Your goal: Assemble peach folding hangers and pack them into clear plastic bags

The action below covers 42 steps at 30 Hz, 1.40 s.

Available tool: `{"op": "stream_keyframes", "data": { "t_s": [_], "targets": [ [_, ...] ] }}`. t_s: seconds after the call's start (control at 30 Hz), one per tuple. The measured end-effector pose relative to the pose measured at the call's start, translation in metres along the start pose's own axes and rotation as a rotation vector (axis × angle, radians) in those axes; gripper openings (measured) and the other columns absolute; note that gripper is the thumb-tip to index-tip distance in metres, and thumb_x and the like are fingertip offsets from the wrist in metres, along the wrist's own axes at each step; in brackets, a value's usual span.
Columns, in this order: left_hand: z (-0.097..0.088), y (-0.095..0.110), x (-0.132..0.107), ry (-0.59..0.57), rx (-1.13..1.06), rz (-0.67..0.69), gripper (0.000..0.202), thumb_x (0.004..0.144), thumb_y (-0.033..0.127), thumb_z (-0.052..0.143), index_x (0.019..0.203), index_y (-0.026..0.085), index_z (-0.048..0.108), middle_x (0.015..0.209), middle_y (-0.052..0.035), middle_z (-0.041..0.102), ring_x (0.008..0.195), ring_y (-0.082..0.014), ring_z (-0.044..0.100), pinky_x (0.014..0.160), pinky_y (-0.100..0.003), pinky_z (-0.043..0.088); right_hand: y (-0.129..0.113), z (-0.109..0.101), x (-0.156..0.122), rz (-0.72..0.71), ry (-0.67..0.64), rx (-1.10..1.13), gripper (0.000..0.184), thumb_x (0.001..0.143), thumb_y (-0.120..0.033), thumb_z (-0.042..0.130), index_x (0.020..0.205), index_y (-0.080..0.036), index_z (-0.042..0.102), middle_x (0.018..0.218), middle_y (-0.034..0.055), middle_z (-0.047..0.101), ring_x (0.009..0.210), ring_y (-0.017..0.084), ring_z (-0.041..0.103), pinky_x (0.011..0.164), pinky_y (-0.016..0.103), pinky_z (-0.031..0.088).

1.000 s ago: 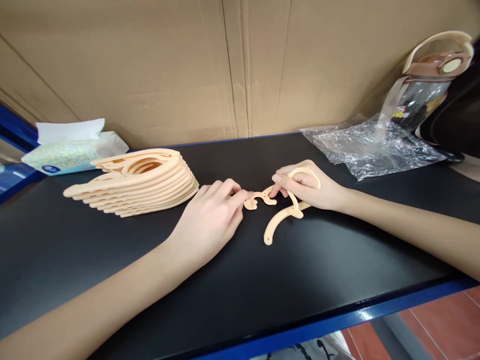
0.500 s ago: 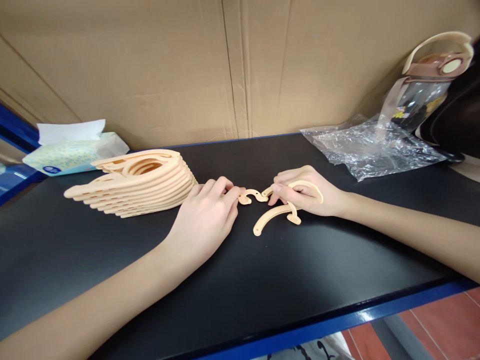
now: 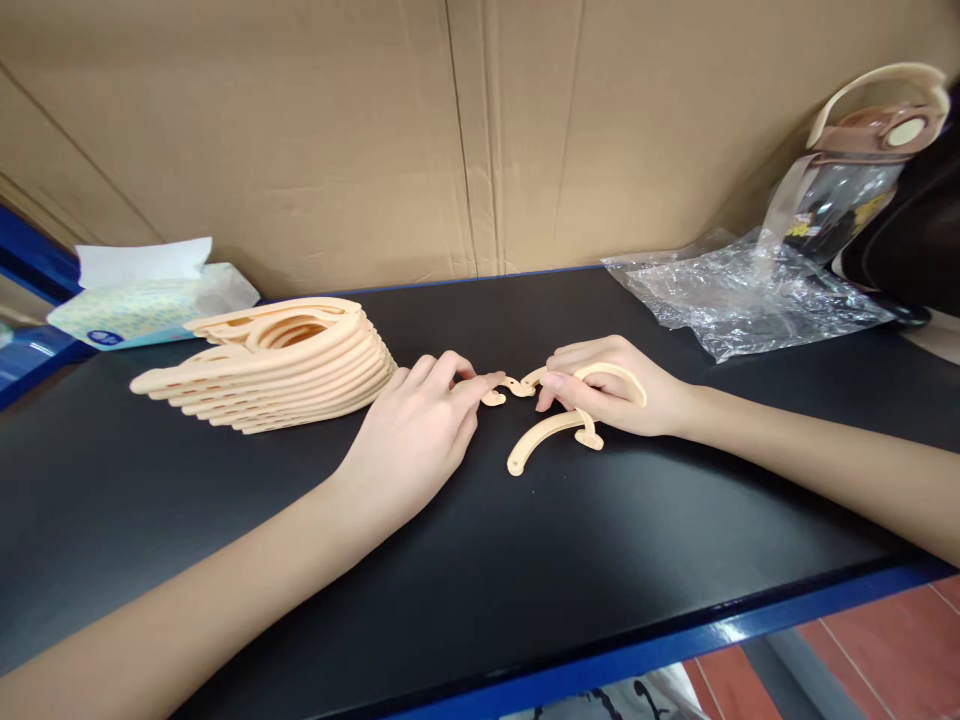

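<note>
On the black table top (image 3: 615, 540) my left hand (image 3: 420, 430) pinches one end of a small peach plastic hanger piece (image 3: 508, 388). My right hand (image 3: 607, 390) is closed on a curved peach hanger part (image 3: 551, 432) whose hook loops over my knuckles and whose arm lies on the table. The two parts meet between my fingertips. A pile of several folded peach hangers (image 3: 277, 365) lies just left of my left hand.
A tissue pack (image 3: 142, 300) sits at the back left. Crumpled clear plastic (image 3: 742, 290) and a bottle with a peach handle (image 3: 855, 170) are at the back right. A cardboard wall (image 3: 450, 130) stands behind. The table's blue front edge (image 3: 675, 640) is close.
The curved hanger arm swung left and flatter on the table. My left hand slid slightly left and back, and the small piece drew closer to my right fingertips.
</note>
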<state>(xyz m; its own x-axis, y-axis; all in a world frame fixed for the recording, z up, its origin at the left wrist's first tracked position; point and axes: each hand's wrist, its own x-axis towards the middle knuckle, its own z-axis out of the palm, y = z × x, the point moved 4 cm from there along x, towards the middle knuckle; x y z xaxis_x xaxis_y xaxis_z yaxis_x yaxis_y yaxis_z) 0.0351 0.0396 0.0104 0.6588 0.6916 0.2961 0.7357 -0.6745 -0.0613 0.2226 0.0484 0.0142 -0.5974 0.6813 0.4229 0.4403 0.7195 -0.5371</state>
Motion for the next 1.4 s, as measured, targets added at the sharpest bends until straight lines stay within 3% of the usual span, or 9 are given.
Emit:
{"op": "stream_keyframes", "data": {
  "t_s": [0.37, 0.77, 1.03, 1.2, 1.4],
  "targets": [
    [0.001, 0.002, 0.001, -0.004, -0.179, 0.063, 0.03, 0.1, 0.015, 0.039, 0.12, 0.02, 0.061, 0.106, -0.0048, 0.06, 0.089, -0.0212, 0.054, 0.076, -0.037, 0.046, -0.001, 0.0, 0.0, -0.023, 0.002, 0.001, 0.042, 0.1, -0.034, 0.043, 0.07, -0.017, 0.067, 0.072, 0.0029, 0.069, 0.066, 0.012, 0.061, 0.064, 0.026, 0.045],
    [0.0, 0.004, 0.002, -0.018, -0.089, 0.125, 0.036, 0.101, 0.026, 0.04, 0.132, 0.011, 0.053, 0.117, -0.0105, 0.059, 0.098, -0.0256, 0.055, 0.082, -0.043, 0.048, -0.002, 0.0, 0.0, -0.03, 0.025, 0.017, 0.038, 0.099, -0.033, 0.046, 0.071, -0.018, 0.068, 0.071, 0.0017, 0.069, 0.066, 0.012, 0.061, 0.064, 0.025, 0.045],
    [-0.003, 0.007, 0.001, 0.027, -0.165, 0.116, 0.031, 0.101, 0.028, 0.043, 0.125, 0.013, 0.055, 0.117, -0.0093, 0.06, 0.096, -0.0238, 0.056, 0.08, -0.04, 0.047, -0.002, 0.0, 0.0, -0.046, 0.028, 0.032, 0.037, 0.099, -0.031, 0.046, 0.072, -0.017, 0.067, 0.067, 0.0008, 0.066, 0.064, 0.011, 0.058, 0.064, 0.024, 0.044],
    [-0.011, 0.02, -0.002, 0.12, -0.214, 0.24, 0.025, 0.1, 0.023, 0.044, 0.118, 0.016, 0.06, 0.115, -0.0067, 0.064, 0.096, -0.0223, 0.056, 0.078, -0.036, 0.045, -0.003, -0.002, 0.0, -0.036, 0.047, 0.085, 0.04, 0.101, -0.031, 0.042, 0.072, -0.017, 0.067, 0.062, -0.0008, 0.061, 0.059, 0.01, 0.055, 0.062, 0.024, 0.042],
    [-0.013, 0.03, -0.005, 0.05, -0.221, 0.417, 0.033, 0.1, 0.026, 0.046, 0.132, 0.018, 0.055, 0.126, -0.0046, 0.063, 0.114, -0.0208, 0.055, 0.095, -0.033, 0.044, -0.005, -0.004, 0.001, -0.022, 0.068, 0.135, 0.046, 0.101, -0.032, 0.04, 0.065, -0.016, 0.063, 0.061, -0.0008, 0.061, 0.056, 0.008, 0.052, 0.059, 0.022, 0.041]
  ]
}}
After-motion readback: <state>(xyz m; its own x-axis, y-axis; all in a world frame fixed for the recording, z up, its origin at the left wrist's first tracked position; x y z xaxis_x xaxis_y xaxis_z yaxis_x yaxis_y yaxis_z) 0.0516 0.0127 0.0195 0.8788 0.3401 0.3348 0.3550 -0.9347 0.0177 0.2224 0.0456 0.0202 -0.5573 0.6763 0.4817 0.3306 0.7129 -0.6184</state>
